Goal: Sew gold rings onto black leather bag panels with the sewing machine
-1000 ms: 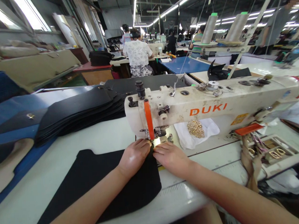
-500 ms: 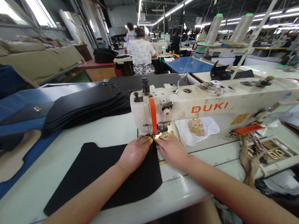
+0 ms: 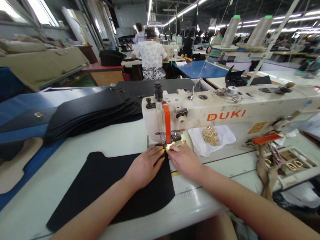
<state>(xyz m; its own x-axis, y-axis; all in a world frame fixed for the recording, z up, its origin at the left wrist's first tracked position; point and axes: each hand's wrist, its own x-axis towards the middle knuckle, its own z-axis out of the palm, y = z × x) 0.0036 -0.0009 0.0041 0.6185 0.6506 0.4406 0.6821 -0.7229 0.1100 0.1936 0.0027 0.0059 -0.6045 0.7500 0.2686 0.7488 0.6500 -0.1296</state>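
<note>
A black panel of leather-like material lies flat on the sewing table, its upper right corner under the needle area of a white sewing machine. My left hand rests on the panel with fingers stretched out flat, the tips beside the presser foot. Just right of the foot, my right hand is closed at the panel's edge, thumb and fingertips together. Whatever sits between those fingertips is too small and hidden to make out. A small light shines on the spot.
A stack of black panels lies at the back left. Behind my right hand, a white cloth holds gold-coloured hardware. A parts tray with metal rings stands at the right. Another person sits ahead, facing away.
The view has shifted slightly, so the machine appears a little further right. Both hands stay by the presser foot, and the panel has hardly moved.
</note>
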